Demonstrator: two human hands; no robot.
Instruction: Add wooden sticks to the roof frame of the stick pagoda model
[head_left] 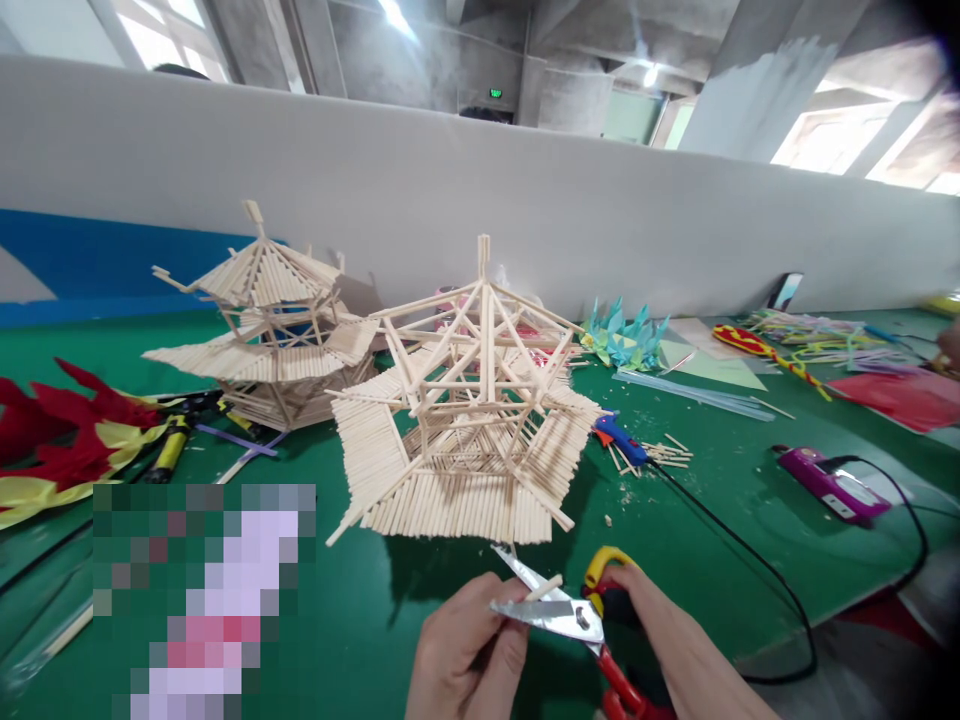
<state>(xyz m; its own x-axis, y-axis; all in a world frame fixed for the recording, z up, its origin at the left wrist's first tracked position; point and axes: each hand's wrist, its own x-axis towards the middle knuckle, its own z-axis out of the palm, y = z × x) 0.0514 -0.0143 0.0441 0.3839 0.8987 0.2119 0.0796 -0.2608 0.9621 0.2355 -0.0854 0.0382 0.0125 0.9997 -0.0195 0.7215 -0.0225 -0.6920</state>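
Note:
My left hand point(469, 645) pinches a short thin wooden stick point(546, 588) at the bottom middle. In my right hand point(652, 610) is a pair of scissors point(581, 620) with red and yellow handles. Its blades are parted, and the stick lies between them. Just beyond my hands stands a pavilion model point(457, 505) built of wooden sticks. Its lower roof is covered with sticks laid side by side, while the upper roof is a bare frame of ribs with a short post on top.
A second stick pavilion point(262, 275) with a covered top roof stands behind on the left. A blue glue gun point(622, 440) lies by cut sticks at right, its cable crossing the green table point(720, 540). Further right is a purple power strip point(832, 485). A white partition point(420, 170) rises behind.

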